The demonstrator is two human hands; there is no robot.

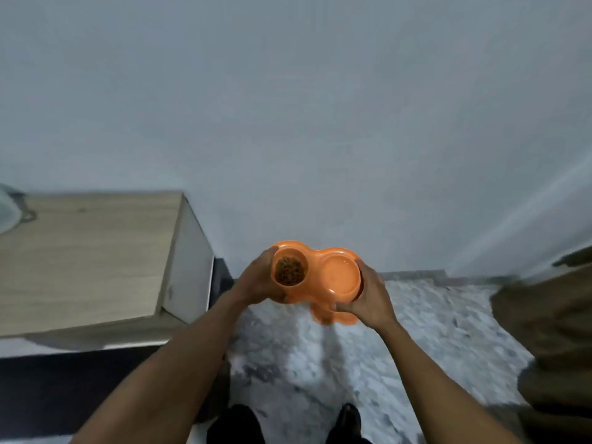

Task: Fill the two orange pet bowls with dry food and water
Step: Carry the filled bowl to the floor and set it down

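I hold an orange double pet bowl (315, 261) in the air over the floor, one hand at each end. Its left cup holds brown dry food (290, 271). Its right cup (340, 275) looks glossy, as if with clear water in it. My left hand (259, 280) grips the left end beside the food cup. My right hand (368, 294) wraps the right end and the near rim. An orange patch below the bowl, near my right hand, is blurred; I cannot tell what it is.
A light wooden cabinet (86, 257) stands at the left against the pale wall (320, 123), with a pale object at its far left edge. Grey speckled floor (320, 363) lies below. A dark brown piece of furniture (551, 331) is at the right. My shoes show at the bottom.
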